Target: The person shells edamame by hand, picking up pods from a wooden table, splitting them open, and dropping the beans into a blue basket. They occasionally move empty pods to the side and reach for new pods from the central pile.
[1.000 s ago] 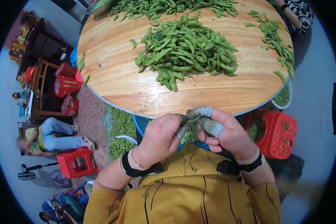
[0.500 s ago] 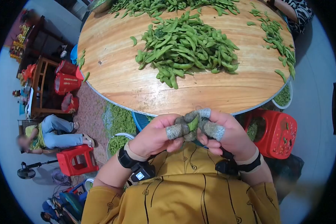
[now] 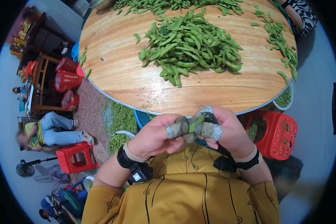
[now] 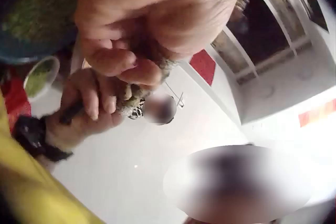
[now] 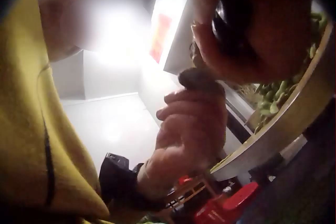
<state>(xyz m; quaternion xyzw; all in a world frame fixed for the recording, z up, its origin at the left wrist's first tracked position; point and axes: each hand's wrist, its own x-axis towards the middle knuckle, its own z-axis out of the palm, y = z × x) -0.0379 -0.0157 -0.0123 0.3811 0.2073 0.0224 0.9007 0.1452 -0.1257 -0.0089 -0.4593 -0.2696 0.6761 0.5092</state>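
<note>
In the head view a green pod (image 3: 191,127) shows between the wrapped fingertips of both hands, which meet in front of the table's near edge. The left hand (image 3: 155,135) pinches it from the left with curled fingers. From the right, the right hand (image 3: 227,130) pinches at the same spot, its thumb and forefinger wrapped in grey covering. A heap of green pods (image 3: 192,46) lies on the wooden table (image 3: 145,91) beyond the hands. Both wrist views show the hands close together, with the pod itself hidden there.
More pods (image 3: 280,43) lie along the table's right side. A red stool (image 3: 283,136) stands at the right, a tub of pods (image 3: 119,143) at the lower left. A seated person (image 3: 59,130) is at the far left; another person's arm (image 3: 295,18) is at the top right.
The left hand has turned and shifted slightly left since a second ago. A green pod now shows between the fingertips, where a looser green bit showed lower down before.
</note>
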